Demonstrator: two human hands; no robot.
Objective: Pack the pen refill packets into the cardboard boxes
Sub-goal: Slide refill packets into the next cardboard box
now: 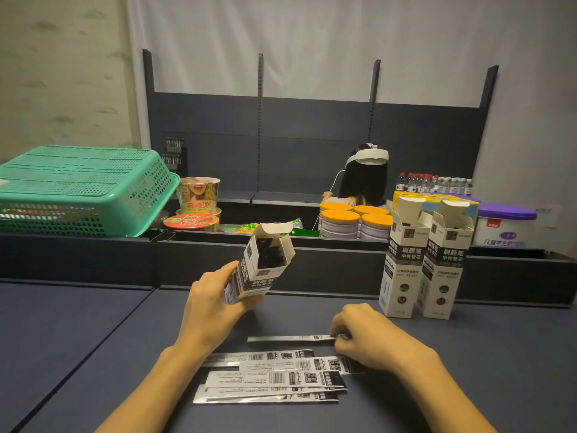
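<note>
Your left hand (215, 300) grips a cardboard box (260, 264) around its lower half, holding it tilted above the dark table (78, 339) with its open top, flaps raised, turned toward you; dark packets show inside. Your right hand (371, 335), fingers curled, pinches the right end of a single refill packet (290, 338) that lies flat on the table, just beyond the loose pile of packets (274, 378) spread in front of you. To the right, two more open boxes (427, 260) stand upright side by side against the low far ledge of the table. Beyond the ledge: an upturned green basket (81, 189) at the left, instant noodle cups (196, 204), orange-lidded tins (356, 221), water bottles (434, 182), a purple-lidded tub (505, 226), and another person (365, 179) wearing a white headset, seen from behind.
</note>
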